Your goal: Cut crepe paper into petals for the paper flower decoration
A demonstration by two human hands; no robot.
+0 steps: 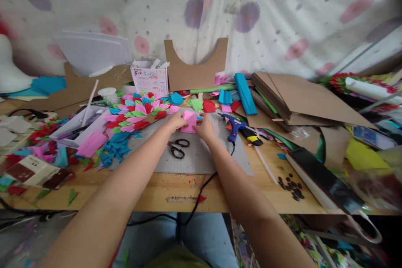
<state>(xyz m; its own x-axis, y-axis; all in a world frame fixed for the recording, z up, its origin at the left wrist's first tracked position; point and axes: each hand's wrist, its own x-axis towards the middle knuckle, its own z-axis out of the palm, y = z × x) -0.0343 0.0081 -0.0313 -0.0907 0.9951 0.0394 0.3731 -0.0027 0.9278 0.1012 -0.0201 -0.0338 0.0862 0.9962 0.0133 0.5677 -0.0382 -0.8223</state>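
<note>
A small pink piece of crepe paper (pixel 189 120) stands between my two hands above the grey cutting mat (pixel 163 163). My left hand (pixel 176 122) pinches its left edge. At the paper's right edge is my right hand (pixel 206 128), its fingers closed against it. Black-handled scissors (pixel 178 149) lie on the mat just below my left hand. To the right of my right hand rests a blue glue gun (pixel 234 127), its cord running down over the table edge. Green (pixel 195 104) and red paper pieces (pixel 209 106) lie just beyond the hands.
Left of the mat are a cluster of paper petals (pixel 138 113), blue paper scraps (pixel 114 148) and a white tray (pixel 80 127) with pens. A cardboard stack (pixel 301 92), a yellow-black cutter (pixel 251 137), dark round pieces (pixel 292 186) and a phone (pixel 375 137) lie to the right.
</note>
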